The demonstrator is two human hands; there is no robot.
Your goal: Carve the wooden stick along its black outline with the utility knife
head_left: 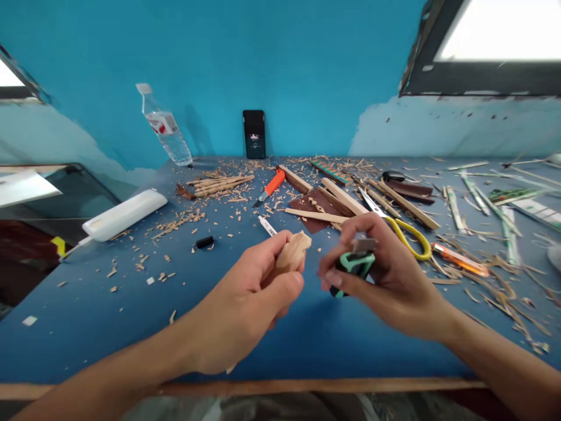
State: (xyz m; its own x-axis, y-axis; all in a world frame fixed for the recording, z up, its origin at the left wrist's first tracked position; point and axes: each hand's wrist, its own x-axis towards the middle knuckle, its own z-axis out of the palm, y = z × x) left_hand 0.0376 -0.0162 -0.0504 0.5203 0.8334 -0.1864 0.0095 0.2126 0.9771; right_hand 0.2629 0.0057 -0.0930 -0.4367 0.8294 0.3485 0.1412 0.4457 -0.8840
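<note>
left grip [258, 298] pinching wood piece [293, 251], end poking out the top; likely light, stiff, edges may chip, best held low by its sides. right grip [390, 280] wrapped round green-black tool [357, 266].

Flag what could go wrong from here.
The left hand holds a small wood piece near the green-and-black tool in the right hand, so a slip might injure the left.

Beyond the white pen, the orange-handled knife lies with its blade exposed and could nick a reaching hand.
</note>
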